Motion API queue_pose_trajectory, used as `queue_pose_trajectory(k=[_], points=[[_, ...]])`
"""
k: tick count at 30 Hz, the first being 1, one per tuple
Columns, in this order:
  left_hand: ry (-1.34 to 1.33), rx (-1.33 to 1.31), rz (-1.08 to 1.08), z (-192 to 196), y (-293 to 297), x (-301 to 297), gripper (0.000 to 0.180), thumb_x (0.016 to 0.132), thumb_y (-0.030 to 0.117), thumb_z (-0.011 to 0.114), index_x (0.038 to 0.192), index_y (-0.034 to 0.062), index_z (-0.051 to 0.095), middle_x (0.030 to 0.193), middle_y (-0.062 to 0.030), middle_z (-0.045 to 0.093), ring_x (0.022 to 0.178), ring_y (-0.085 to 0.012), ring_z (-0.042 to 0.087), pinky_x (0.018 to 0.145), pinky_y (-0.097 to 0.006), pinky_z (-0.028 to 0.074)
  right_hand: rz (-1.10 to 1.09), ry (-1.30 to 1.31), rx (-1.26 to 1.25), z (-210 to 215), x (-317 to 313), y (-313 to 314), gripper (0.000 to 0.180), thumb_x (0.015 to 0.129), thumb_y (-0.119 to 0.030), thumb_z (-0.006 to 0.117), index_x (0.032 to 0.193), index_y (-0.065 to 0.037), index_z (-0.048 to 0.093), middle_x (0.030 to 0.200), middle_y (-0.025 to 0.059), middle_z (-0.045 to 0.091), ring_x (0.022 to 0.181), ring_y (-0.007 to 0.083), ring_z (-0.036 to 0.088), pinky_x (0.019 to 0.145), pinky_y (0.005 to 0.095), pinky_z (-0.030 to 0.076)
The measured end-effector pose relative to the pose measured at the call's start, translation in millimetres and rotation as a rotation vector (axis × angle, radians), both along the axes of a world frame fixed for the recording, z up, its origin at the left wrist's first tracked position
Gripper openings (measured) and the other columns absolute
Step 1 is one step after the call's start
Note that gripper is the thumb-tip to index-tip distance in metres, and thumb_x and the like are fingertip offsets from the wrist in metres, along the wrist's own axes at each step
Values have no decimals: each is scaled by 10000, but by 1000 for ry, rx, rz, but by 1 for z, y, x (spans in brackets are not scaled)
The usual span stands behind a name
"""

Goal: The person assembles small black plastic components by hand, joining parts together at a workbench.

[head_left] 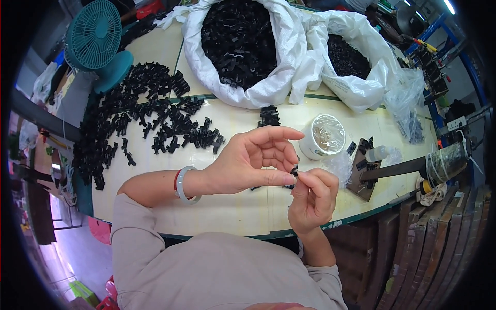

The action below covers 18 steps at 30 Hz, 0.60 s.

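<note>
Both of my hands meet over the front of the table around one small black part (294,170), mostly covered by fingertips. My left hand (253,157), with a pale bangle and a red band at its wrist, pinches it between thumb and fingers, the forefinger stretched out above. From the right, the thumb and forefinger of my right hand (315,199) close on the same part. A few more black pieces lie partly hidden under my hands. Just beyond sits a white round tub (308,143) holding clear film or fine pale pieces I cannot make out.
Loose black plastic parts (155,111) spread over the left of the table (237,212). Two white sacks (199,57) of black parts stand at the back. A green fan (98,33) is at the far left. On the right are a metal plate (359,181) and a wrapped bar (444,165).
</note>
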<state>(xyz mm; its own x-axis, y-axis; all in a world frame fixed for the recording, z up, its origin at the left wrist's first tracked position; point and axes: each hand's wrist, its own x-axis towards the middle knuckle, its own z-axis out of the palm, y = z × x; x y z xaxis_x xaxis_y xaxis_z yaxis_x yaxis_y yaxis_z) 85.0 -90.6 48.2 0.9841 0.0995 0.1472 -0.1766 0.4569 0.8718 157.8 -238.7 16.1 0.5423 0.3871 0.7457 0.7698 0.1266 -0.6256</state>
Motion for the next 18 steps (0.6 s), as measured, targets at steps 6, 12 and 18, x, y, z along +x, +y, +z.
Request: queue_pose_trajectory(k=[6, 12, 18], points=[[-86, 212, 153, -1, -3, -2, 647, 729, -50, 684, 1293, -3, 369, 964, -72, 560, 884, -110, 550, 789, -254, 475, 48, 151, 25, -4, -3, 1, 201, 750, 57, 657, 932, -8, 598, 822, 91, 562, 696, 165, 547, 570, 231, 440], [-177, 488, 229, 0, -2, -5, 655, 737, -35, 684, 1302, -7, 354, 931, -66, 581, 861, -113, 563, 788, -247, 468, 133, 245, 37, -6, -3, 0, 173, 774, 74, 617, 932, 15, 582, 869, 106, 548, 690, 140, 535, 542, 217, 434], [-259, 621, 304, -2, -1, -8, 709, 737, -39, 673, 1335, -10, 293, 919, -76, 580, 843, -118, 564, 751, -241, 470, 239, 385, 37, -5, -6, 3, 162, 791, 81, 589, 943, 29, 568, 922, 111, 528, 675, 101, 524, 529, 196, 446]])
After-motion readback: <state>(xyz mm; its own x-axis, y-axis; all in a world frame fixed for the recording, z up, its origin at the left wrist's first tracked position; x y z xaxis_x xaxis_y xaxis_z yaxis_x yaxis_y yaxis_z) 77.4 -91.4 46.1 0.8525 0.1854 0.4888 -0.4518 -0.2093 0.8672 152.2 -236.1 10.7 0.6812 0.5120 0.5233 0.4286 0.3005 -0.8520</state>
